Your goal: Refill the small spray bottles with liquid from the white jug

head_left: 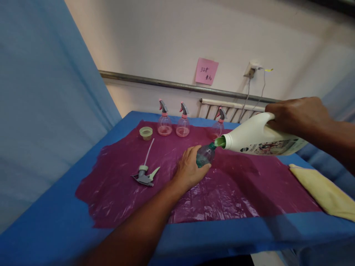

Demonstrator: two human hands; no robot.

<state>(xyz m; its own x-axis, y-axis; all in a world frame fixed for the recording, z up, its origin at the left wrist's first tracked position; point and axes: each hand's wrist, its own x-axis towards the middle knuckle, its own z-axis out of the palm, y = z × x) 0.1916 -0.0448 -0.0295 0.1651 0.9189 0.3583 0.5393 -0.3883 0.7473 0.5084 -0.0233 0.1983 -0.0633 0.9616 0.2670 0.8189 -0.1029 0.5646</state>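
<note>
My left hand point(190, 164) is wrapped round a clear spray bottle body point(204, 156) with a green neck, tilted to the right. In my right hand point(298, 114) is a large cream detergent jug point(246, 136), gripped by its handle and tipped to the left. The jug's greenish mouth meets the neck of the small bottle. Whether liquid is flowing is hard to make out; some greenish liquid shows in the small bottle. To the left lies a grey and pale green spray trigger head point(144, 177) with its tube, beside a pale green cap point(146, 133).
Three clear spray bottles with pink-grey triggers, the left one point(164, 123), the middle one point(183, 123) and the right one point(218, 125), stand at the back. A purple plastic sheet point(119, 177) covers the blue table point(55, 214). A yellow cloth point(324, 190) lies at right.
</note>
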